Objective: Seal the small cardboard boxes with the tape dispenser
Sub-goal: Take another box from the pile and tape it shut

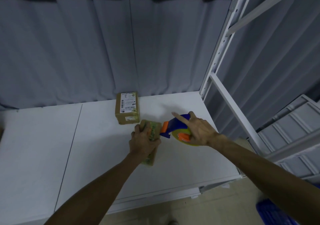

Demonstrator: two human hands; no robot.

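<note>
Shelf [103, 147]: white, under both hands.
Left hand [144, 141]: clamps down, fingers curled over the box [155, 127].
Box: brown, pinned flat on the shelf under that palm; one end pokes out past the fingertips, the other shows back by the wrist.
Right hand [199, 131]: just right of the left, wrapped round the dispenser [174, 123], index finger sticking out straight.
Dispenser: blue and orange with a yellow roll. Its nose points left from the right hand, right up at the box's edge just off the left fingertips. Whether it touches, I cannot tell.
Labelled box [127, 108]: beyond the left fingertips, just behind the held box.
Curtain [103, 51]: grey, far beyond both hands.
</note>
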